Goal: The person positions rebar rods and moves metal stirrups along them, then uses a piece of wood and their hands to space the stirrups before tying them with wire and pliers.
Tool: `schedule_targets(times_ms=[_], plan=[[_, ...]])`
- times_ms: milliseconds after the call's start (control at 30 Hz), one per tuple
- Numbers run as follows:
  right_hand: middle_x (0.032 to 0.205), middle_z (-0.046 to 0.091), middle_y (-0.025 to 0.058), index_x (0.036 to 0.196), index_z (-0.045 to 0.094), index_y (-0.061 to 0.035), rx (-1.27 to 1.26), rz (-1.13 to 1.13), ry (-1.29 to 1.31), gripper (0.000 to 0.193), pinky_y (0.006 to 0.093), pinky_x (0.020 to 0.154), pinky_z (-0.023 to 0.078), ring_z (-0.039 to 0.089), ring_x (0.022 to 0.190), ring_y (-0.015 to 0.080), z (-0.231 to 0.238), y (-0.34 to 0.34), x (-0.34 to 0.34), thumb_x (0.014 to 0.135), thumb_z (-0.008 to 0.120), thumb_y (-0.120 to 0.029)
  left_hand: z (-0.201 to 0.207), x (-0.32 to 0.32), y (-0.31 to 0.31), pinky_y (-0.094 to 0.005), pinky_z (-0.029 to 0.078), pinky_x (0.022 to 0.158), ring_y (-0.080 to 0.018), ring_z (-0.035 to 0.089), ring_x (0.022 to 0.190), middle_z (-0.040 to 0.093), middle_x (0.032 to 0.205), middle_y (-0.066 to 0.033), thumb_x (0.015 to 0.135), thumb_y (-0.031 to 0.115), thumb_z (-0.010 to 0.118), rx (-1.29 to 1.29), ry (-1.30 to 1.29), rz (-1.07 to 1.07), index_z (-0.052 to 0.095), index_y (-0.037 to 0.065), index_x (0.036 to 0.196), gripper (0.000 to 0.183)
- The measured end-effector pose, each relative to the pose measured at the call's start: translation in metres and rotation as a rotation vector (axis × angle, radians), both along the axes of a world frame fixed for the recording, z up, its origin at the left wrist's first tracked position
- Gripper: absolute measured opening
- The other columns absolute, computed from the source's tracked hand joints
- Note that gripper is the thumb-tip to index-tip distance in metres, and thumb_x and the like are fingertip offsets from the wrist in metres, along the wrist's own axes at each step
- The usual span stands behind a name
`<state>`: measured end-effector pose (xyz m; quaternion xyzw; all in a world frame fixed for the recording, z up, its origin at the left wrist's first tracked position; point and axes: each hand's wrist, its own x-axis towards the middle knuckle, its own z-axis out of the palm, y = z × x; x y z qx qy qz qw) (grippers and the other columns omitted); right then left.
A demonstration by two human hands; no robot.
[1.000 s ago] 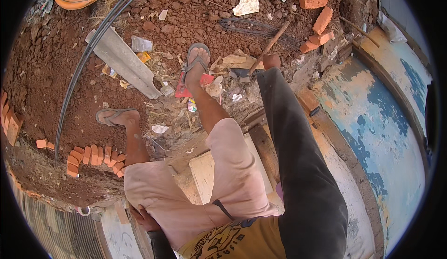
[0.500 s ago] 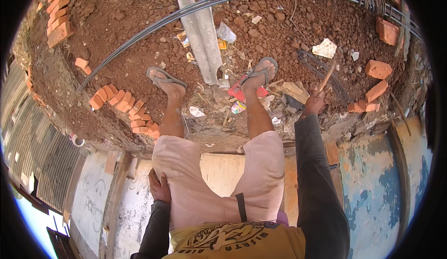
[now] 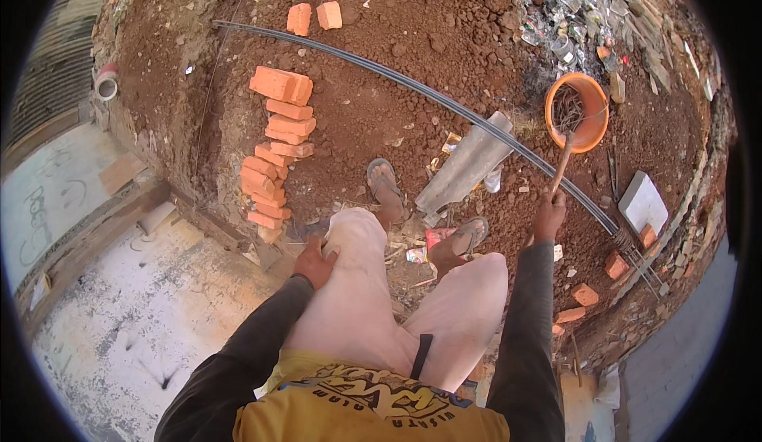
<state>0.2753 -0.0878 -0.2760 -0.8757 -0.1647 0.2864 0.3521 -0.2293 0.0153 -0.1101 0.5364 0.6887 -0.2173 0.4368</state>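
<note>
My right hand (image 3: 548, 215) is closed around a wooden stick (image 3: 564, 160), perhaps a tool handle; whatever is at its far end cannot be made out. The stick slants up and its tip overlaps the lower rim of an orange bucket (image 3: 594, 129), which holds a tangle of thin brown strands. Lying on my left thigh just above the knee, my left hand (image 3: 316, 264) has its fingers apart and holds nothing. Both feet, in flip-flops, stand on reddish soil beside a grey corrugated slab (image 3: 468, 162).
Long grey metal rods (image 3: 397, 83) cross the ground in front of me. Orange bricks (image 3: 286, 128) form a row at the left, with others at the right near a pale block (image 3: 643, 204). Litter (image 3: 567, 13) lies at far right. A painted wall (image 3: 143, 299) drops away lower left.
My view has swung, bringing the bucket and litter pile into sight. My right hand still grips the stick, which now points up across the rods. My left hand remains on my thigh.
</note>
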Motion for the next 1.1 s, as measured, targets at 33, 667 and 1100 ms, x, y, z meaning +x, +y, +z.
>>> schedule_targets(times_ms=[33,667,1100], plan=[[0.073,0.050,-0.0007,0.094,0.055,-0.0033,0.003,0.140,-0.069,0.016,0.0284,0.052,0.042,0.045,0.059,0.0086,-0.013,0.034,0.000,0.096,0.055,-0.019,0.000,-0.004,0.004,-0.0421,0.047,0.090,-0.0386,0.060,0.104,0.062,0.109,-0.0244,0.087,0.032,0.063,0.018,-0.027,0.032,0.054,-0.001,0.116,0.045],[0.089,0.067,0.0101,0.092,0.069,-0.0026,0.100,0.799,0.384,0.017,0.0367,0.079,0.049,0.064,0.086,0.0264,-0.175,0.359,-0.116,0.087,0.065,-0.018,-0.240,0.125,0.258,-0.0369,0.049,0.092,-0.0242,0.059,0.109,0.059,0.118,-0.0135,0.094,0.019,0.058,0.094,-0.641,0.840,0.050,-0.002,0.124,0.037],[0.084,0.064,0.0144,0.082,0.065,-0.0070,0.128,1.174,-0.061,0.019,0.0478,0.072,0.048,0.063,0.084,0.0349,-0.178,0.318,-0.131,0.078,0.067,-0.026,-0.364,0.127,0.325,-0.0449,0.048,0.099,-0.0327,0.054,0.116,0.051,0.120,-0.0177,0.091,0.029,0.065,-0.251,-0.684,1.024,0.029,-0.007,0.133,0.065]])
